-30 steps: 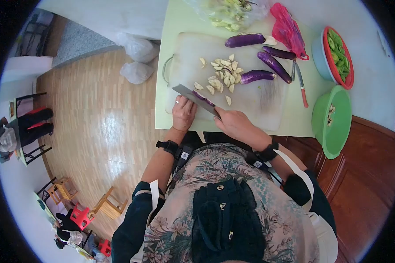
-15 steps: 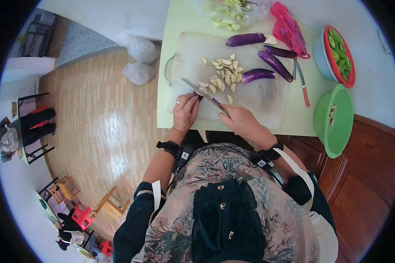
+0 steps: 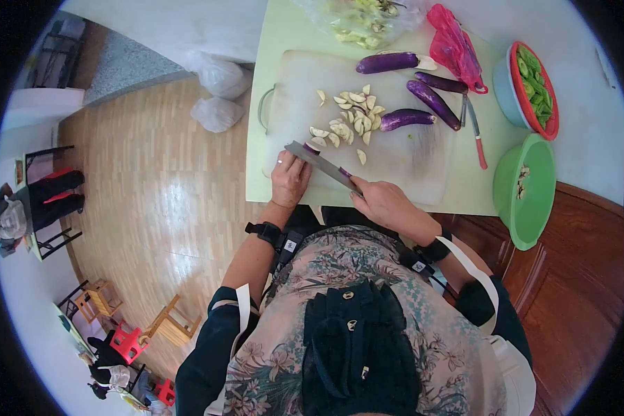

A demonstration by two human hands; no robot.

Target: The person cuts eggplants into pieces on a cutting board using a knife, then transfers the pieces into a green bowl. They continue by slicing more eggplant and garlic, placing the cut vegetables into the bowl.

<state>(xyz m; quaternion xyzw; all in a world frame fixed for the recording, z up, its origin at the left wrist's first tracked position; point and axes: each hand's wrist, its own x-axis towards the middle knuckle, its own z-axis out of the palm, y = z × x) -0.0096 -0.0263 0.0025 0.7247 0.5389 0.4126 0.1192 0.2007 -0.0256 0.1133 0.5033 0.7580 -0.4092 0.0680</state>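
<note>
On the white cutting board (image 3: 395, 170), my left hand (image 3: 290, 179) is closed around a piece of purple eggplant (image 3: 312, 147), mostly covered by the fingers and the blade. My right hand (image 3: 388, 203) grips the handle of a knife (image 3: 324, 165). Its wide blade lies across the piece, with the tip close to my left fingertips. Cut eggplant pieces (image 3: 357, 114) are scattered just beyond the blade. A purple eggplant (image 3: 408, 118) rests right of them, and another (image 3: 433, 102) lies farther right. Near the board's far edge is a further eggplant (image 3: 388, 63).
Right of the board lies a red-handled knife (image 3: 480, 142). A green basin (image 3: 539, 201) holds a few pieces; a red basin (image 3: 554, 118) holds green vegetables. A pink bag (image 3: 451, 45) and a clear bag (image 3: 367, 21) lie at the back. People (image 3: 48, 197) are at far left.
The knife blade has tilted and moved nearer to me, over the held piece and close to my left fingers. My right hand has shifted slightly with it. My left hand stays closed on the piece.
</note>
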